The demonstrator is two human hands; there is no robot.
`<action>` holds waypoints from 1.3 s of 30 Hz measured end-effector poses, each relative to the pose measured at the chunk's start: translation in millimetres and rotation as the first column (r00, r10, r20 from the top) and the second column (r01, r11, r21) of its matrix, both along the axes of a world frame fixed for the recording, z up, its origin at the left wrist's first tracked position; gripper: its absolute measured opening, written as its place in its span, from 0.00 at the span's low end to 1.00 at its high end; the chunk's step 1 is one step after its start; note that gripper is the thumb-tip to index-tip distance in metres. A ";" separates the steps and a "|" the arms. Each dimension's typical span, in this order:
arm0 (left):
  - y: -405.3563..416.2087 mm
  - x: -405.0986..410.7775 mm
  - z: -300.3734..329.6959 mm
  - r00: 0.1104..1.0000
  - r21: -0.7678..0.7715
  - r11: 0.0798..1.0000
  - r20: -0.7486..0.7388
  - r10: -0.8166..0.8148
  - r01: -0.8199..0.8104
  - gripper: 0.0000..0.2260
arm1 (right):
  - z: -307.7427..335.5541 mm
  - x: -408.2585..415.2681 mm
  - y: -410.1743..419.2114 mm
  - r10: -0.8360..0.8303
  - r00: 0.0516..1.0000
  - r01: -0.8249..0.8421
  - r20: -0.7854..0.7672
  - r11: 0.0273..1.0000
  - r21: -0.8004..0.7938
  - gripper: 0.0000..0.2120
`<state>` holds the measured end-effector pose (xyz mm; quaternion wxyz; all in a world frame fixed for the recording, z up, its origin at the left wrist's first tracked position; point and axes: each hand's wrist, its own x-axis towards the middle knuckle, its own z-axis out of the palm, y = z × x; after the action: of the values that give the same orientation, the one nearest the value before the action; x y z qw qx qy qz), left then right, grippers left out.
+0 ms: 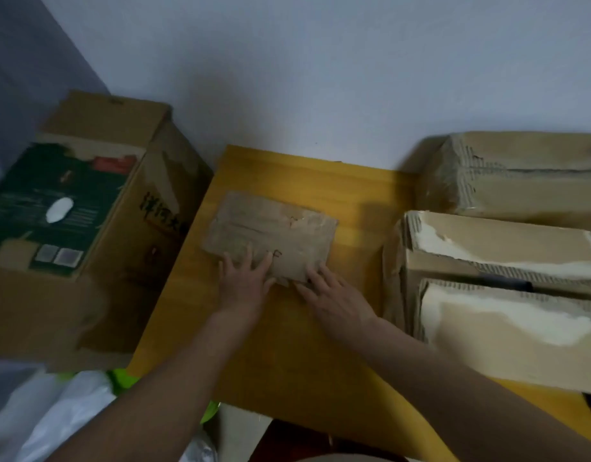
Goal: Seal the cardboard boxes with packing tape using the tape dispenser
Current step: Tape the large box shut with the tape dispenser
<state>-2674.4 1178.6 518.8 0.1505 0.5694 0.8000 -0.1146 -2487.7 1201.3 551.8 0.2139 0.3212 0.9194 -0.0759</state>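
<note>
On the table [354, 181], both hands [245, 281] hide the blurred box's [270, 228] near edge.

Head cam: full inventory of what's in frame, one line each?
small flat cardboard box: 1, brown, middle of the table, under both hands
table: 1, yellow, centre, against the wall
large cardboard box: 1, brown with a dark green printed panel, left of the table
stacked cardboard boxes: about 3, tan with torn pale patches, right side of the table
plastic bags: white and bright green, bottom left
wall: pale, behind
tape dispenser: not in view
left hand: fingers flat on the small box's near edge
right hand: fingers straight at its near right corner
</note>
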 end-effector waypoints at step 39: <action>15.9 250.6 46.7 0.814 0.158 0.966 0.575 0.080 -0.206 0.38 | 44.0 334.1 -11.4 -0.891 0.133 0.940 -0.435 0.252 -0.230 0.19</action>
<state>-2423.9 1194.5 565.5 0.3261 0.5284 0.7681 0.1567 -2153.6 1189.9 595.8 -0.1308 0.7932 0.5518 -0.2222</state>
